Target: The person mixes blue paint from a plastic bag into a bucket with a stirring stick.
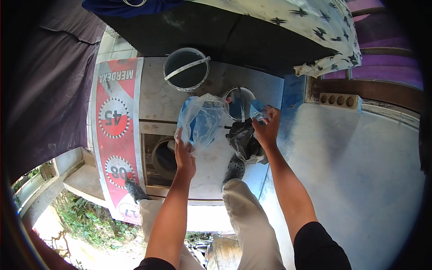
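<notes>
The grey boards carry a large bucket on the far side, a smaller bucket to its right, a black bag nearer, and a red banner along the left edge.

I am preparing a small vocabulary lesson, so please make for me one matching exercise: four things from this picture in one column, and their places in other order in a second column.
Things
1. Clear plastic bag
2. Black plastic bag
3. Thin blue plastic piece
4. Socket strip

Places
A. In the fingers of the right hand
B. At the right, beside the brown wooden frame
C. Held by the left hand
D. Just below the smaller bucket in the picture

Right pairs: 1-C, 2-D, 3-A, 4-B
</notes>
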{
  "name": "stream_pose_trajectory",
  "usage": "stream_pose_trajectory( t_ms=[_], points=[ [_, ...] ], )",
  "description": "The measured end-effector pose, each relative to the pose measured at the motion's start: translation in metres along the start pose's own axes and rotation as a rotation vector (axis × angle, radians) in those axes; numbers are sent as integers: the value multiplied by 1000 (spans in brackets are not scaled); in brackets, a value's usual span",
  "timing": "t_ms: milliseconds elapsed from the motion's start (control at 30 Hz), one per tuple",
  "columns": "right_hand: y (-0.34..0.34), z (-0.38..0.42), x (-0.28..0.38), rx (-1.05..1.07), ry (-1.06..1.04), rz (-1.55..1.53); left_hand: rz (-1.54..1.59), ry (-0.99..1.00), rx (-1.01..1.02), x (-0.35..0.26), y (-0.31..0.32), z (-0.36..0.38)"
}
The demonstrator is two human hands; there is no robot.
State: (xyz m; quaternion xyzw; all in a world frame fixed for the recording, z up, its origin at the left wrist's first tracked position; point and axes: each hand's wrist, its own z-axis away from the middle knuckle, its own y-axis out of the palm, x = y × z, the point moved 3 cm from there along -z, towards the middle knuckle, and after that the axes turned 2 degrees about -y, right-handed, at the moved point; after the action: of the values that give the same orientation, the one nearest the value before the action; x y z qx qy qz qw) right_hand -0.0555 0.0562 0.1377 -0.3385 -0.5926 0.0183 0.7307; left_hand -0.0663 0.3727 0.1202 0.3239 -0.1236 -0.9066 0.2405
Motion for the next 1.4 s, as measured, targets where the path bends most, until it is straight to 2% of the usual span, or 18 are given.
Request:
stream_pose_trajectory(
  t_ms=[200,367,500,567,600,667,800,867,1000,1067,1167,1267,1400],
  points=[
    [4,6,24,-8,-86,-89,3,5,-3,3,-2,0],
    [4,1,26,-75,5,-134,5,-5,-22,0,5,5],
    [6,-5,17,-133,-7,-173,-4,3,-21,3,0,2],
    [10,-13,9,30,52,52,13,-28,-28,1,3,5],
    [12,-16,0,30,55,50,9,-29,-30,1,2,6],
    [19,-27,-17,86,-116,361,41,-37,-18,2,3,7],
    [24,-60,-19,249,-119,417,35,-29,-12,2,3,8],
    [19,-72,-2,331,242,392,48,-18,3,3,3,8],
    [12,-64,9,258,201,327,72,1,3,0,7,12],
    [8,-50,0,131,52,227,82,7,5,-3,9,12],
    [5,-26,3,107,39,40,116,-14,59,-3,7,10],
    [1,-4,3,50,-45,34,115,-14,94,-5,4,7],
    [2,12,8,9,-35,-107,96,-8,90,-6,0,6]
  ],
)
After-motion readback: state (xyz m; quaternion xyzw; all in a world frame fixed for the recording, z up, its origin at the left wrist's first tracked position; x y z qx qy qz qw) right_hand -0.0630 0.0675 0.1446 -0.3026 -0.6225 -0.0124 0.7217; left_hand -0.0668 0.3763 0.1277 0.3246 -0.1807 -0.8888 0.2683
